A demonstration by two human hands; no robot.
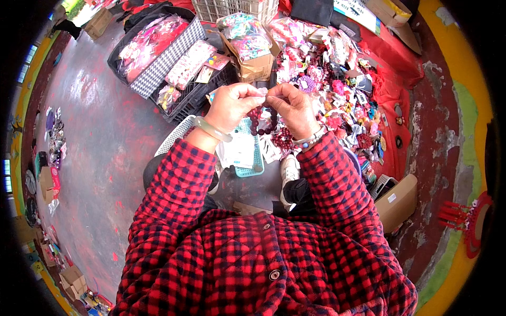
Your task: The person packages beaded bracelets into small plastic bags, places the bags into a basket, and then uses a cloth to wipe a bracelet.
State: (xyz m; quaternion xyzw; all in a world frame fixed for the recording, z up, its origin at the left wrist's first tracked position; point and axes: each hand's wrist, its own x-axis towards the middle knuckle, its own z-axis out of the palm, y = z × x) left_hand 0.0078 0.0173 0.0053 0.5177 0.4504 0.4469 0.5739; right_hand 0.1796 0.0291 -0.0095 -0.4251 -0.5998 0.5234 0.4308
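Observation:
My left hand [225, 109] and my right hand [296, 109] meet in front of me, each with thumb and forefinger pinched together. A tiny pale pinkish piece [262, 91] shows between the fingertips. Below them hangs a strand of round dark red beads [255, 124], looped like a bracelet; its upper ends run up to the pinched fingers, and the exact grip is hidden. A pale bangle [212, 129] circles my left wrist, and a beaded bracelet [310, 140] my right. Under the hands, a light-blue plastic basket [249, 171] holds white papers or packets [235, 149].
A heap of hair ornaments and trinkets [337, 95] covers red cloth on the right. Ahead stand a cardboard box [254, 69] of bagged goods, a black crate [182, 108] and a houndstooth-patterned bin [168, 60]. An empty-looking carton [399, 203] leans at the lower right.

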